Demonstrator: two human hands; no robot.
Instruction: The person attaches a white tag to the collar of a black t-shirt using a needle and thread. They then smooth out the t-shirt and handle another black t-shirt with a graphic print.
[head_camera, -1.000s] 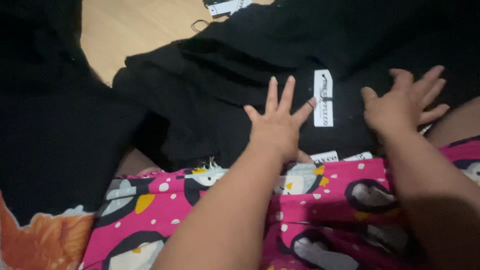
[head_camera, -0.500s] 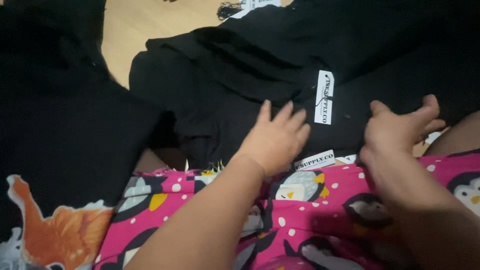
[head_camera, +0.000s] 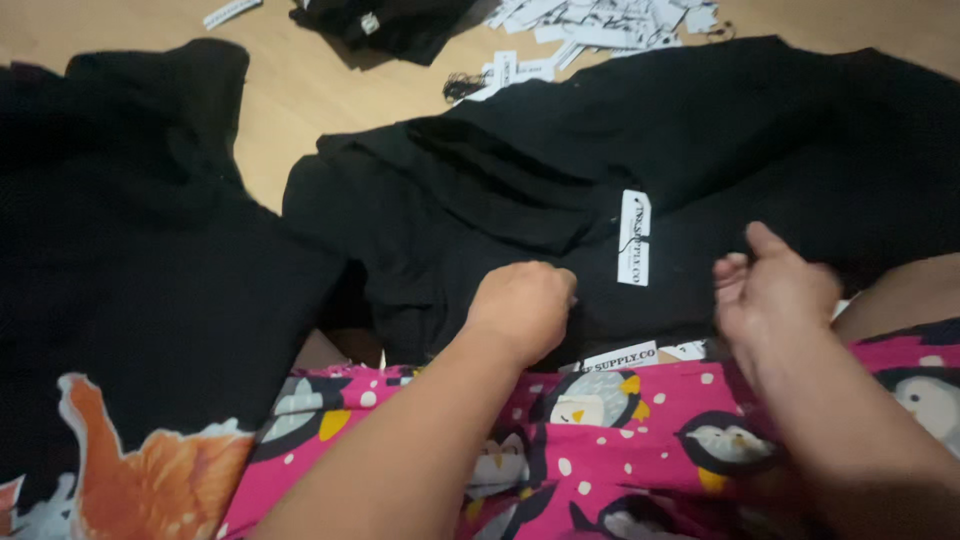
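I see my left hand (head_camera: 522, 303) fisted, bunching the black garment (head_camera: 560, 190) lying just ahead; my right hand (head_camera: 775, 290) pinches its near edge beside the white label (head_camera: 634, 238).

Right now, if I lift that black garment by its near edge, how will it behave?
Probably floppy: the black garment already lies in soft folds and bunches under the left hand. Likely light. Its white tag looks attached and should come along.
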